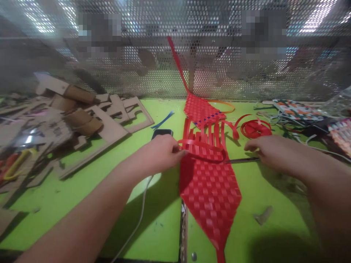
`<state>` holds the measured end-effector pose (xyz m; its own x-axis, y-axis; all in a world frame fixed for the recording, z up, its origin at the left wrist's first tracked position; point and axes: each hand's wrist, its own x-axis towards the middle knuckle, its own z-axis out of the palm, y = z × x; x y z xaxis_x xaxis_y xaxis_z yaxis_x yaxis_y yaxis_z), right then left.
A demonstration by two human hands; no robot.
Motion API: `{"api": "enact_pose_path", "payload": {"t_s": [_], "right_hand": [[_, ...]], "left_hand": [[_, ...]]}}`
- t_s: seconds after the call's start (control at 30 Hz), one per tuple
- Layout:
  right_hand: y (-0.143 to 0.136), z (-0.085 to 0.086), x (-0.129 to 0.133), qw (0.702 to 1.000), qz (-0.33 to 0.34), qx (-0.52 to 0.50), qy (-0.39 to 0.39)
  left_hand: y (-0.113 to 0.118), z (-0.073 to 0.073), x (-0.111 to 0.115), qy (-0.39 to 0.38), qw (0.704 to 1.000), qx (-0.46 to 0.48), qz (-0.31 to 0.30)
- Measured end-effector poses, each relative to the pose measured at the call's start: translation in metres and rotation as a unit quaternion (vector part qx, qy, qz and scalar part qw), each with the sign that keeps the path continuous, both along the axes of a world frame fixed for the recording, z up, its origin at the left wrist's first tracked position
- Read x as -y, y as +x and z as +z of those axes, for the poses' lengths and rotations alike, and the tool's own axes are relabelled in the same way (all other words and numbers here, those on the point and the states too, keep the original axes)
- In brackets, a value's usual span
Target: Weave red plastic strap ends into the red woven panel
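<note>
My left hand pinches a red plastic strip between thumb and fingers. The strip bends in a loop above a red woven piece, whose lower end tapers to a narrow tail. My right hand, fingers curled, grips a thin dark metal tool; its exact kind I cannot make out. The tool's tip reaches the weave's right edge, beside the loop. Loose upright strips join this weave to a second red woven part with a blue-dashed row.
Cardboard scraps pile up at the left. A phone with a white cable lies behind my left hand. Coiled red strip sits behind my right hand. Patterned woven pieces lie farther right. A perforated metal screen stands behind the green table.
</note>
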<state>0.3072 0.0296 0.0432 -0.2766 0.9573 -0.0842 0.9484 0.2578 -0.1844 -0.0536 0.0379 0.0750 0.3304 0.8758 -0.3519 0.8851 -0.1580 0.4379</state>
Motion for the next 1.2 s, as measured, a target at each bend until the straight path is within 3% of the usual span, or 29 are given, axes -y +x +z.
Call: {"api": "enact_pose_path", "payload": {"t_s": [0.07,0.13,0.2,0.3,0.43,0.6,0.83,1.2], "right_hand": [[-0.034,0.009,0.005,0.998,0.053,-0.027,0.004],[-0.070,0.014,0.012,0.980,0.180,-0.081,-0.023],[-0.096,0.010,0.018,0.962,0.250,-0.106,-0.008],[-0.107,-0.011,0.022,0.963,0.237,-0.068,0.106],[-0.093,-0.035,0.021,0.964,0.195,-0.010,0.181],[-0.085,-0.039,0.020,0.970,0.163,-0.005,0.180],[-0.085,-0.043,0.019,0.973,0.139,-0.006,0.186],[-0.084,-0.046,0.015,0.976,0.145,-0.008,0.163]], "left_hand": [[-0.002,-0.006,-0.002,0.023,0.999,-0.016,0.044],[-0.002,-0.012,-0.004,0.068,0.996,-0.023,0.055],[-0.001,-0.019,-0.005,0.106,0.992,-0.016,0.061],[0.000,-0.028,-0.005,0.100,0.992,0.017,0.070],[0.007,-0.035,-0.001,0.100,0.993,0.001,0.070],[0.010,-0.035,0.004,0.098,0.993,-0.025,0.060],[0.004,-0.031,0.000,0.077,0.996,0.006,0.046],[0.003,-0.030,0.001,0.080,0.996,0.012,0.044]]}}
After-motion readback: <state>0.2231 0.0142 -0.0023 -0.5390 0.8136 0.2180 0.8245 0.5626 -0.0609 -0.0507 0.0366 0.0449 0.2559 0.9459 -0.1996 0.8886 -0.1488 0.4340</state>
